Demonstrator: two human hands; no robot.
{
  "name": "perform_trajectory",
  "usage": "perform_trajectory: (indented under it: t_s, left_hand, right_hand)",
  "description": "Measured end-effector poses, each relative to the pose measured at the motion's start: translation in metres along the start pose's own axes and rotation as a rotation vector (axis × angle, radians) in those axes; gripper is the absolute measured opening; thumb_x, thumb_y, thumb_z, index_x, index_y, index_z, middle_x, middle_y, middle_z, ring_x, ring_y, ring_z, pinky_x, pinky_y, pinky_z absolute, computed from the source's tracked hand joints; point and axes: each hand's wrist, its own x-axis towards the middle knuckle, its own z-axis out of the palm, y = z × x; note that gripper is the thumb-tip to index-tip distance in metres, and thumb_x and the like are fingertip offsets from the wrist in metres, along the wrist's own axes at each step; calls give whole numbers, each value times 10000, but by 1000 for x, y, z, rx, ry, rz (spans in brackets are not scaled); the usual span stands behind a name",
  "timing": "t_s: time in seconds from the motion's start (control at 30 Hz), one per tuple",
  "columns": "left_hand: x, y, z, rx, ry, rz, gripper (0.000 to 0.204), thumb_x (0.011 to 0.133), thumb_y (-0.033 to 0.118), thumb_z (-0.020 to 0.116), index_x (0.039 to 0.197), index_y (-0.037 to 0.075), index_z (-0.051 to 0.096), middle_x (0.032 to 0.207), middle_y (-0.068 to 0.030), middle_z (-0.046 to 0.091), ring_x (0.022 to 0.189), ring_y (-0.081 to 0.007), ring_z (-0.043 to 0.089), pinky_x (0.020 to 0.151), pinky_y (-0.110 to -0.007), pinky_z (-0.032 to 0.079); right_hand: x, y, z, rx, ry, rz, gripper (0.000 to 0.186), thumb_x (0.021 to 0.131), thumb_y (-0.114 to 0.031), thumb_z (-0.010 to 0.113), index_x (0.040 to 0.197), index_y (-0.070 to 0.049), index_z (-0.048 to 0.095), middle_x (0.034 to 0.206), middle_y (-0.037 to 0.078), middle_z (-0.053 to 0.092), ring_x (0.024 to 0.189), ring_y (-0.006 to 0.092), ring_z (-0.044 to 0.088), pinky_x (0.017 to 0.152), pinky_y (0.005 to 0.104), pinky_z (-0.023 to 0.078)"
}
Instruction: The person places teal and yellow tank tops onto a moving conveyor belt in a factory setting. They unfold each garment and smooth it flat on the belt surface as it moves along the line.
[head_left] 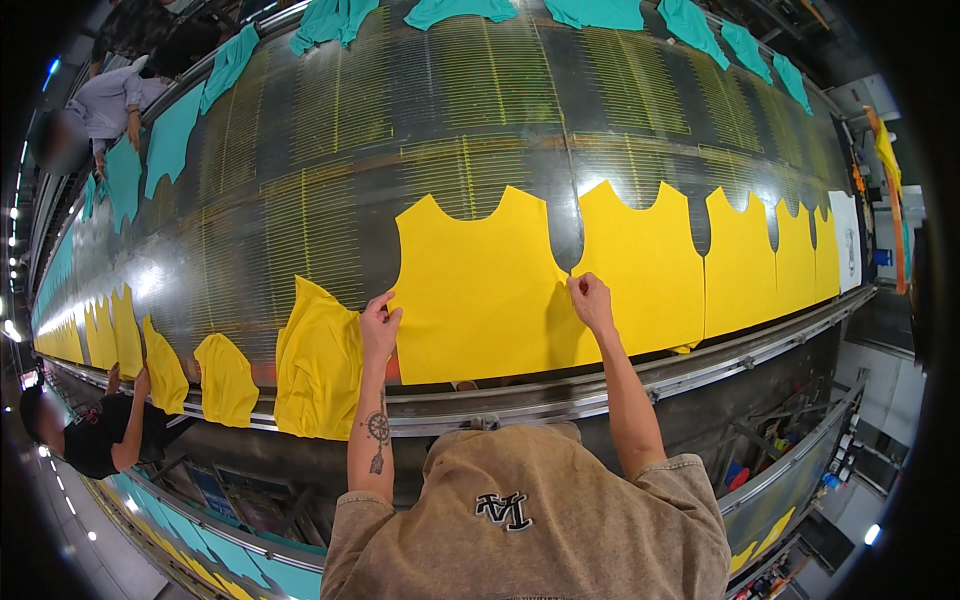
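A yellow shirt panel lies spread flat on the long dark table in front of me, its neck and armhole curves facing away. My left hand pinches the panel's left edge below the armhole. At its right armhole corner, my right hand has its fingers closed on the cloth, close to where the neighbouring yellow panel begins. A faint fold runs down the panel below my right hand. Just left of my left hand sits a crumpled yellow panel.
More yellow panels lie flat to the right, near a white printed sheet. Teal panels line the far edge. A metal rail runs along the near edge. One person handles yellow cloth at left; another stands across the table.
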Motion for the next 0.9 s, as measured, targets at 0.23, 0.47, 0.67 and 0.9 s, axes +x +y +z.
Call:
perform_trajectory:
  t_s: [0.23,0.47,0.67,0.9]
  left_hand:
    - [2,-6,1,-37,3,19,386,861,-49,690,1243,-66,636,1238,-93,619,807,-76,588,699,-211,497]
    - [3,-9,3,-37,11,52,379,863,-52,688,1238,-66,636,1231,-97,621,817,-92,595,701,-219,502]
    - [3,-6,3,-10,21,47,375,866,-47,687,1238,-55,640,1236,-112,620,832,-116,611,718,-224,511]
    - [5,-8,2,-37,10,57,377,865,-46,687,1239,-46,640,1242,-116,611,857,-137,658,739,-239,540]
  right_hand:
    - [0,-1,2,-17,22,-42,373,934,-309,671,840,50,633,743,211,671,691,341,669,653,416,520]
    - [0,1,1,-6,8,-31,366,940,-302,665,850,52,637,745,217,668,686,344,663,654,414,520]
    - [-1,0,2,5,21,-53,384,938,-309,676,836,57,622,693,175,642,630,278,624,621,386,499]
    - [-3,-1,1,-14,32,-67,377,941,-300,678,827,55,621,692,182,639,631,280,628,612,386,493]
